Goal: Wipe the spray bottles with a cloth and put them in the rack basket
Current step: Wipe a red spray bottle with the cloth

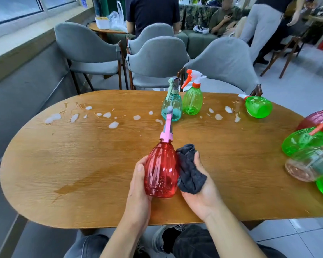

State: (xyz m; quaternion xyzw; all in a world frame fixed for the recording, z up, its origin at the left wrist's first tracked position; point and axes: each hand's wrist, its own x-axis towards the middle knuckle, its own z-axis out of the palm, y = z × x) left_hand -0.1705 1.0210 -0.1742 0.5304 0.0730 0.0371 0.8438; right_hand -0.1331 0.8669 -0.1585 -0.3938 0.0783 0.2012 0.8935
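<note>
You're working over the wet wooden table [101, 155], foam blobs and a water streak lying across it. Your left hand [138, 175] is gripping the red bottle [161, 169] round its belly, just above the near edge, while your right hand [199, 183] is pressing the dark cloth [189, 172] against its side. The bottle's long axis is running away from you, pink nozzle [168, 125] pointing at the teal bottle [172, 107]. Wet plastic could be slipping from that one-handed hold; no basket in view
</note>
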